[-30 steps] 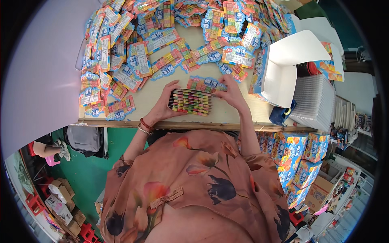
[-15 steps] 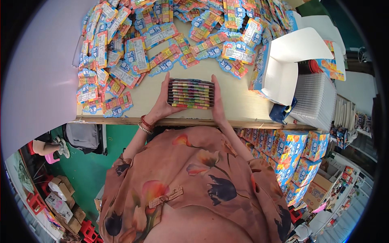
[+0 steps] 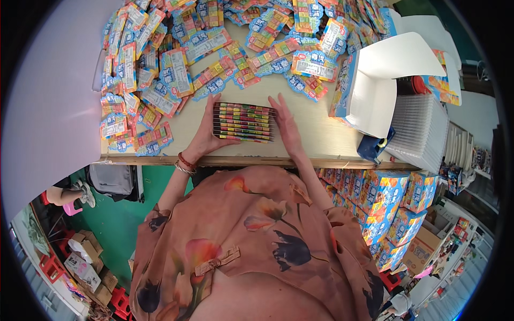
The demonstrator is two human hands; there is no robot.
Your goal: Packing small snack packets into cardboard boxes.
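Observation:
A stack of flat candy packs (image 3: 243, 122) stands on edge near the table's front, showing rows of red, yellow and green pieces between clear layers. My left hand (image 3: 206, 132) grips its left end, the thumb along the near side and the fingers behind. At the other end my right hand (image 3: 288, 127) is open, its fingers stretched out and pointing away from me. The right fingertips are close to the stack's corner; whether they touch it I cannot tell. Loose candy packs (image 3: 214, 75) with blue scalloped edges lie just beyond both hands.
An open white-lined carton (image 3: 372, 101) stands at the right, with a blue tape dispenser (image 3: 375, 147) and a pile of clear plastic trays (image 3: 417, 131) beside it. More packs heap up at the back and left. Printed boxes (image 3: 383, 195) are stacked below the table's right edge.
The stack has shifted slightly left with my left hand. My right hand has loosened from the stack's right end, and its fingers now spread away from it.

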